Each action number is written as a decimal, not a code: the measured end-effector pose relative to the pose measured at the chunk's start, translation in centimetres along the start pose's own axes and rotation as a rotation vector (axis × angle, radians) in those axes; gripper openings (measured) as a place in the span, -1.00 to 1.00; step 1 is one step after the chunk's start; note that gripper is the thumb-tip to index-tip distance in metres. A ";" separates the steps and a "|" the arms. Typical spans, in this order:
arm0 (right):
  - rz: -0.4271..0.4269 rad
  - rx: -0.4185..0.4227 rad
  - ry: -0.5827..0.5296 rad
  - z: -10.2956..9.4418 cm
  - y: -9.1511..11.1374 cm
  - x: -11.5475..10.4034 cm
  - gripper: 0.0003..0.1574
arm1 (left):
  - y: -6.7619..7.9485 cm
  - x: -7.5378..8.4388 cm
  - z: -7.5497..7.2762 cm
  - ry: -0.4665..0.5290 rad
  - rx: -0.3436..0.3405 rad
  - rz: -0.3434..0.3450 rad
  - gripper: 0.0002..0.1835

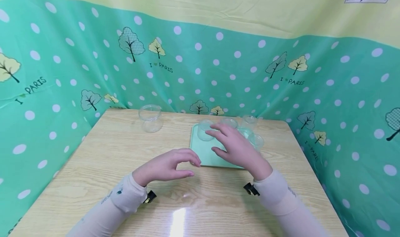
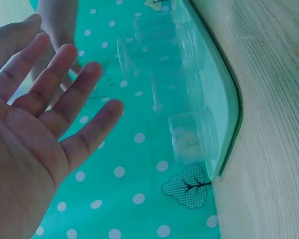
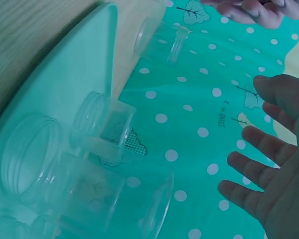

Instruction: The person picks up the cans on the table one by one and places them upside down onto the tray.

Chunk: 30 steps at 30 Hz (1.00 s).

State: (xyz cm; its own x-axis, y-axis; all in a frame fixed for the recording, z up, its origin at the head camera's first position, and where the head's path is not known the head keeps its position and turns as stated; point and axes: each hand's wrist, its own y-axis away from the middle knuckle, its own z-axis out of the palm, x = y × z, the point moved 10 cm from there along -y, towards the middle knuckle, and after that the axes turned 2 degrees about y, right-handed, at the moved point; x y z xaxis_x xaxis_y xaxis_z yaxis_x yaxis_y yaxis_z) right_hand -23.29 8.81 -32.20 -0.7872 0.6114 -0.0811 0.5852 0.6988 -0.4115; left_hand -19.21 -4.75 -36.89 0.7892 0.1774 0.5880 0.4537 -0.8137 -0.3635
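Note:
A pale green tray (image 1: 215,157) lies on the table with several clear plastic jars on and around it. My right hand (image 1: 237,148) is over the tray's right part, its fingers spread and nothing between them. Past its fingertips, a clear jar (image 1: 204,131) stands at the tray's back left. My left hand (image 1: 172,164) is at the tray's front left corner, fingers loosely bent and holding nothing. In the left wrist view, the left palm (image 2: 25,149) faces the camera, and the jars (image 2: 192,137) stand on the tray beyond. The right hand partly covers the jars behind it in the head view.
A wide-rimmed clear jar (image 1: 151,120) stands apart at the table's back left. Another small clear jar (image 1: 249,121) is at the back right, beyond the tray. A green polka-dot curtain (image 1: 215,73) encloses the wooden table (image 1: 103,160) at the back and sides.

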 end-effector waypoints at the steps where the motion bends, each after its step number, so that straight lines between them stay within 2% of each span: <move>1: 0.007 0.000 -0.001 0.1 0.2 0.0 -0.27 | 0.0 0.0 0.0 -0.002 0.005 0.003 -0.75; 13: -0.014 0.051 -0.021 0.5 2.5 -0.4 -0.26 | -0.1 0.1 -0.4 -0.016 0.034 -0.020 -0.71; 24: -0.008 0.036 -0.052 1.5 3.8 -0.3 -0.25 | 0.4 0.2 -1.3 -0.083 0.060 -0.018 -0.71; 30: -0.003 0.042 -0.049 1.9 4.4 -0.2 -0.25 | 0.4 0.1 -1.5 -0.080 0.077 -0.012 -0.66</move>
State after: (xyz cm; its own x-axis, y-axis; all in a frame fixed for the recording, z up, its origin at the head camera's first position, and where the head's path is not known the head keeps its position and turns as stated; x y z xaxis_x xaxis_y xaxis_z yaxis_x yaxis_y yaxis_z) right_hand -20.94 11.04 -35.71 -0.7980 0.5898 -0.1236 0.5749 0.6837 -0.4495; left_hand -19.54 -5.90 -35.95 0.8125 0.2331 0.5343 0.4917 -0.7665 -0.4131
